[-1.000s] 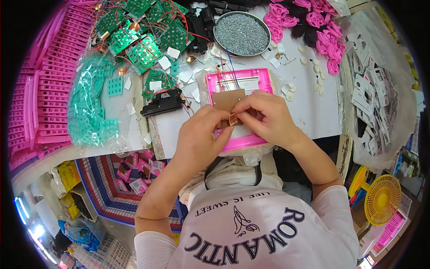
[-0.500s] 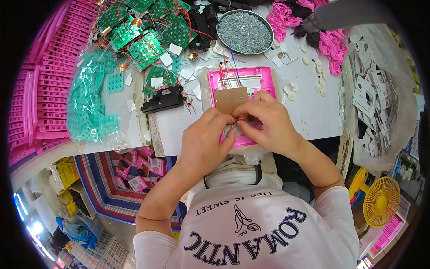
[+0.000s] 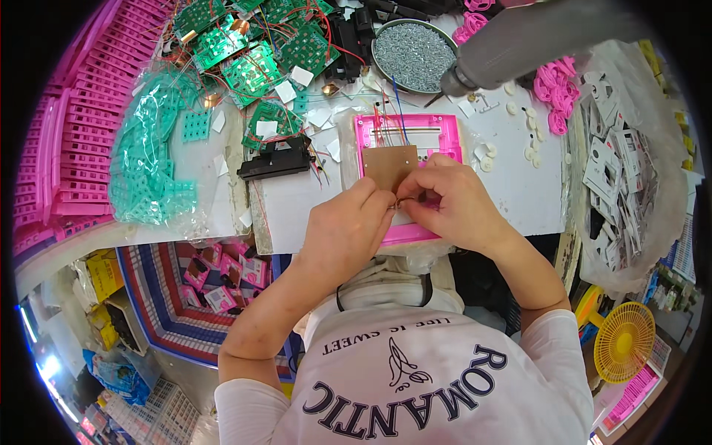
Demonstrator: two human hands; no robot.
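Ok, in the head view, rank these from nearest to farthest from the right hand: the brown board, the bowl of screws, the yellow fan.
From the right hand:
1. Brown board, just above-left, at the fingertips.
2. Bowl of screws, up at the table's far side.
3. Yellow fan, lower right, off the table.

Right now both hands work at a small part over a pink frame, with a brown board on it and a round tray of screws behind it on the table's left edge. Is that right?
Not quite. The tray of screws sits behind the pink frame near the table's far middle, not its left edge. The head view shows it. The rest holds: left hand and right hand meet at a small part, the brown board on the frame.
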